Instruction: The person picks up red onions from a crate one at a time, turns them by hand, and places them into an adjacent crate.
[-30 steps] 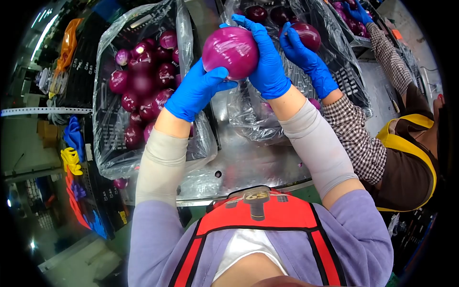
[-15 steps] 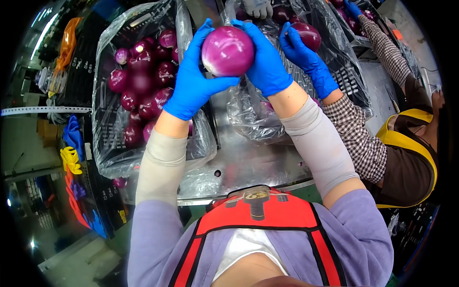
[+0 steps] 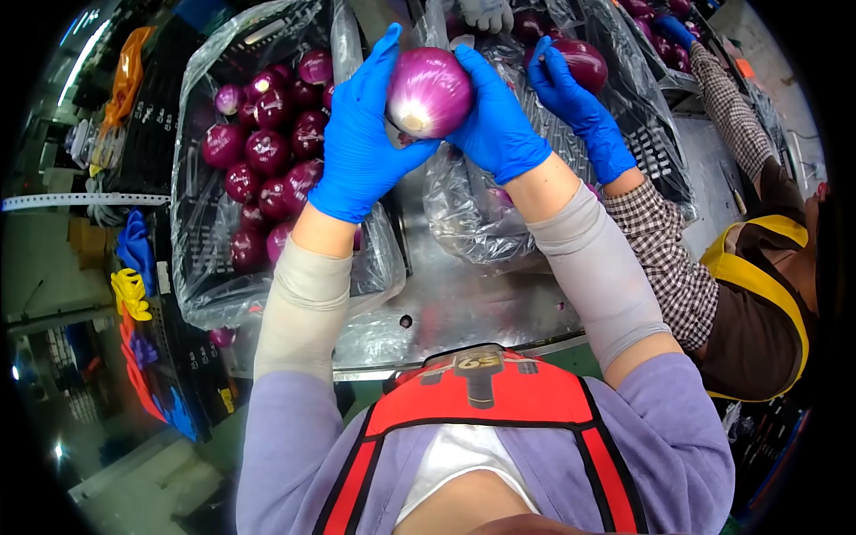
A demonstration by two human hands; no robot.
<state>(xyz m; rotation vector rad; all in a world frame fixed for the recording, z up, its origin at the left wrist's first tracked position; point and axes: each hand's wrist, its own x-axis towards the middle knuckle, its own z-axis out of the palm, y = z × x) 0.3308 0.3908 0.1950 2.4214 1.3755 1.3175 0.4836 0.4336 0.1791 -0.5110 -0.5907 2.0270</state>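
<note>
Orange plastic (image 3: 127, 80) hangs in 1 strip at the far left, above 1 blue bundle (image 3: 135, 250) and 1 yellow glove (image 3: 131, 292). Next comes 1 black crate (image 3: 201, 290) lined with clear plastic, with at least 15 purple onions (image 3: 267, 152) heaped inside; overlaps hide an exact count. Just below its near edge sits 1 loose onion (image 3: 222, 337). The left forearm rises almost straight, and the left hand (image 3: 357, 143), in a blue glove, cups the left side of 1 large onion (image 3: 432, 85), fingers upright and close together, thumb stretched wide beneath it. That onion is held up between the 2 hands, above the gap between 2 crates, its pale end turned towards the wearer. The right forearm slants up and to the left; the right hand (image 3: 499, 116), also gloved, curves its fingers against the onion's right side. Behind, 1 grey glove (image 3: 486, 12) shows at the top of a 2nd lined crate (image 3: 477, 236), where several onions are partly hidden. Farther right, 1 co-worker's blue-gloved hand (image 3: 580, 102) is at 1 dark onion (image 3: 584, 64); 2 checked sleeves (image 3: 660, 250) and 1 more blue-gloved hand (image 3: 675, 32) finish the right side.
</note>
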